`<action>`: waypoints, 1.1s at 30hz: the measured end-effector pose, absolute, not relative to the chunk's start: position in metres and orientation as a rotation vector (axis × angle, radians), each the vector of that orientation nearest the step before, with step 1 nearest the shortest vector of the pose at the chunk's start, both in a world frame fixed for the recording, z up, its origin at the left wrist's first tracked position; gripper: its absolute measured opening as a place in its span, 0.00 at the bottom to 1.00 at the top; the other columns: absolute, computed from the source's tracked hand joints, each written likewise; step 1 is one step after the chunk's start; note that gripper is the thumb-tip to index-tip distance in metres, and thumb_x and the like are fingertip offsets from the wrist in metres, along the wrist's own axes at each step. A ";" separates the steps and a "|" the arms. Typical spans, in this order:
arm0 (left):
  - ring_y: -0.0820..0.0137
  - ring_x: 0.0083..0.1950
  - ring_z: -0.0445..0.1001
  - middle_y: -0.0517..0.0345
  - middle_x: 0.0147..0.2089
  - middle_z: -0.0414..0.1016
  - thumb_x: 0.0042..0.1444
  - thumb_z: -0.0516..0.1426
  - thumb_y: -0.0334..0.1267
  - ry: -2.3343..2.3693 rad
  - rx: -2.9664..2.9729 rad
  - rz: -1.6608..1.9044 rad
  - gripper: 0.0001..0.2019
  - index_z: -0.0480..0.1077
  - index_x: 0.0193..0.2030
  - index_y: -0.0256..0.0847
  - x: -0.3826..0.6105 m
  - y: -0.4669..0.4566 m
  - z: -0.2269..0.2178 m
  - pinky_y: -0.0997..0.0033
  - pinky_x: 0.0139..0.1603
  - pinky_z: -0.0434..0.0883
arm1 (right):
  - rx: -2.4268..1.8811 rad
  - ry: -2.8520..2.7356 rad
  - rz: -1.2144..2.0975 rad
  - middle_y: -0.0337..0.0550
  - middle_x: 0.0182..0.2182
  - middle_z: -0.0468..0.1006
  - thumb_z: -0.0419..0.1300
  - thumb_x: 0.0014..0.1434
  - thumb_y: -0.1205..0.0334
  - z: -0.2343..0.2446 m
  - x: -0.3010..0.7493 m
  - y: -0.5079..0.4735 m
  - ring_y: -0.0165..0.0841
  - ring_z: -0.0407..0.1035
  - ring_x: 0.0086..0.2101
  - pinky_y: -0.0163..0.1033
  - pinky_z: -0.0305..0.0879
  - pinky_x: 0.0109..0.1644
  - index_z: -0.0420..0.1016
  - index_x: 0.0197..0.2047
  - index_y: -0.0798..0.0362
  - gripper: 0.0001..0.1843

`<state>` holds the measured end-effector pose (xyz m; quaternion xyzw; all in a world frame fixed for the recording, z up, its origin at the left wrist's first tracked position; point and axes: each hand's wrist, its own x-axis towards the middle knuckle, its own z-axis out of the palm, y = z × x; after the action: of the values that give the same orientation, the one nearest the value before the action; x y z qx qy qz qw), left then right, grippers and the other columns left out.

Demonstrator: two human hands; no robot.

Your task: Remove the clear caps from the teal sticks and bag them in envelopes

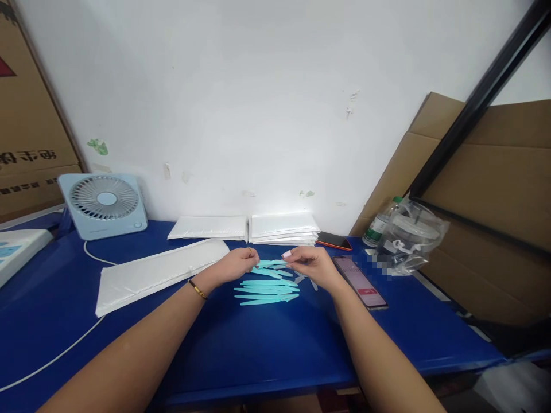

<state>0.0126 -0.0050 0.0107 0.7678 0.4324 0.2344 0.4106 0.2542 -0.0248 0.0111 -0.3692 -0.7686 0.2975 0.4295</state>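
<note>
Both my hands meet over the middle of the blue table (241, 350). My left hand (236, 263), with a ring and a gold bracelet, pinches one end of a thin turquoise plastic strip (271, 263). My right hand (310, 265) pinches the other end of it. Just below the hands lies a small pile of several similar turquoise strips (266, 290) on the table. A few small clear pieces (312, 283) lie beside my right hand.
White padded envelopes lie at left (155, 274) and in stacks by the wall (283, 228). A small blue fan (103, 205) with a white cable stands at back left. Two phones (360, 281) (334, 241), a bottle (380, 223) and a plastic bag (408, 236) sit at right. Cardboard leans on both sides.
</note>
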 end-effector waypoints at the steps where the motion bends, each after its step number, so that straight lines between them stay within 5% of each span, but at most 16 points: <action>1: 0.75 0.25 0.57 0.65 0.24 0.60 0.53 0.48 0.45 1.088 1.954 0.578 0.11 0.63 0.29 0.40 0.012 -0.005 0.010 0.75 0.26 0.57 | -0.931 -1.949 0.720 0.46 0.37 0.79 0.64 0.49 0.57 0.010 0.254 -0.024 0.37 0.74 0.38 0.41 0.71 0.41 0.79 0.34 0.52 0.09; 9: 0.69 0.31 0.68 0.57 0.30 0.71 0.59 0.43 0.45 1.365 2.292 0.605 0.15 0.66 0.34 0.40 0.013 -0.002 -0.003 0.70 0.32 0.62 | -1.356 -2.251 0.515 0.43 0.32 0.77 0.59 0.50 0.64 0.016 0.286 -0.017 0.31 0.70 0.30 0.34 0.65 0.35 0.79 0.32 0.53 0.07; 15: 0.63 0.46 0.68 0.54 0.43 0.72 0.53 0.54 0.44 1.277 2.578 0.648 0.11 0.70 0.39 0.43 0.019 -0.007 -0.002 0.66 0.44 0.63 | -1.473 -2.490 0.510 0.41 0.32 0.75 0.64 0.41 0.67 0.010 0.289 -0.014 0.29 0.68 0.30 0.31 0.61 0.31 0.79 0.30 0.53 0.08; 25: 0.68 0.34 0.70 0.58 0.33 0.72 0.51 0.55 0.44 1.221 2.530 0.356 0.09 0.71 0.35 0.43 0.029 -0.015 -0.005 0.72 0.30 0.61 | -1.543 -2.511 0.392 0.39 0.26 0.74 0.58 0.39 0.73 0.006 0.287 -0.011 0.28 0.66 0.25 0.30 0.57 0.27 0.73 0.24 0.54 0.07; 29: 0.67 0.35 0.70 0.56 0.34 0.73 0.55 0.53 0.44 1.271 2.573 0.368 0.10 0.71 0.33 0.42 0.032 -0.012 -0.008 0.71 0.32 0.61 | -1.502 -2.437 0.432 0.40 0.28 0.74 0.58 0.42 0.71 0.007 0.290 -0.012 0.27 0.66 0.26 0.29 0.57 0.28 0.73 0.28 0.54 0.07; 33: 0.65 0.42 0.70 0.53 0.40 0.72 0.58 0.50 0.42 1.354 2.590 0.520 0.12 0.69 0.43 0.41 0.036 -0.011 -0.009 0.68 0.39 0.63 | -1.518 -2.325 0.517 0.38 0.24 0.72 0.56 0.47 0.69 0.008 0.292 -0.014 0.26 0.65 0.24 0.29 0.57 0.26 0.72 0.31 0.54 0.06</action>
<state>0.0360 -0.0105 -0.0094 0.8692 0.4544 0.1746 0.0864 0.2917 -0.0144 0.0080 -0.5308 -0.8129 0.1807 0.1576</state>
